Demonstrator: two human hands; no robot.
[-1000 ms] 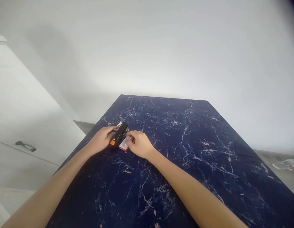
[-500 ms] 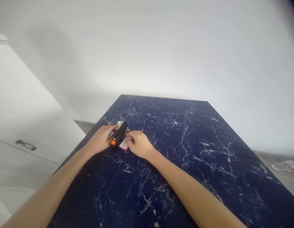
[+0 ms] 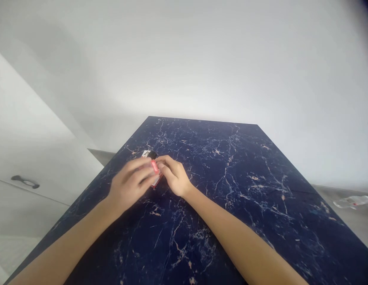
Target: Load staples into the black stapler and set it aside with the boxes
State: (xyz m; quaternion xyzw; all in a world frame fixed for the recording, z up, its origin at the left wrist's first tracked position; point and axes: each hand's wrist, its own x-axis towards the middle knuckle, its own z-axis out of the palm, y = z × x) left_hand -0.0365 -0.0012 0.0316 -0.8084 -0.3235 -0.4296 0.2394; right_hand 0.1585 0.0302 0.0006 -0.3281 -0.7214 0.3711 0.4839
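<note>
Head view: your left hand (image 3: pixel 128 184) is curled and blurred, your right hand (image 3: pixel 175 176) bent narrow, facing it over the bench (image 3: pixel 231 150), with a red-and-white box (image 3: pixel 155 183) showing between and beneath them, its long axis seeming to slant away rightward. A small red piece (image 3: pixel 154 166) sits at your left fingertips, just beside the right ones; you cannot tell which hand grips it. Beyond, your left hand mostly hides a black object (image 3: pixel 152 154).
</note>
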